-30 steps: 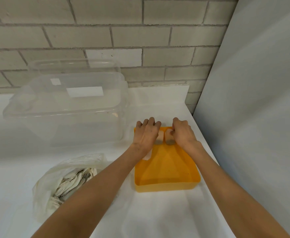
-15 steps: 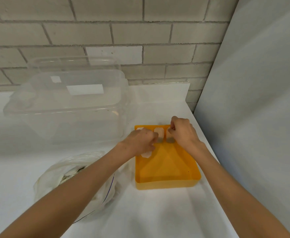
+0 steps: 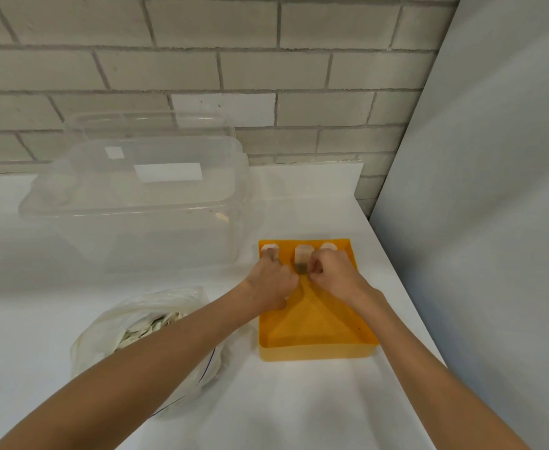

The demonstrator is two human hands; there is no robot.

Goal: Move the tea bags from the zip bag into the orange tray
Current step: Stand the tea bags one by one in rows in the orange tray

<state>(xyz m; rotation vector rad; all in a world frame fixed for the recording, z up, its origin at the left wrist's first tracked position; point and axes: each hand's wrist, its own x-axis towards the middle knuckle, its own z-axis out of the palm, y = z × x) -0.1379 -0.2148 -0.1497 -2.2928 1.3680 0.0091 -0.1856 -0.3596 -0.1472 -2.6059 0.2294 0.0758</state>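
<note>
Leaving the zip bag [image 3: 143, 339], heaped with tea bags, slumped at far left below the clear bin [image 3: 136, 203]. Holding the leftmost tea bag [image 3: 270, 247] under the curled left hand [image 3: 271, 280] at the orange tray's [image 3: 315, 350] far wall. Touching the middle tea bag [image 3: 301, 259] with the right hand [image 3: 331, 274], fingers curled tight; pinching or merely resting, impossible to tell. Probably lining up a row; next, releasing and reaching into the bag for more.

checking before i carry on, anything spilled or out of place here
Nothing stands out. Three tea bags sit in a row along the far wall of the orange tray, more show inside the zip bag, and none lie loose on the table.
</note>
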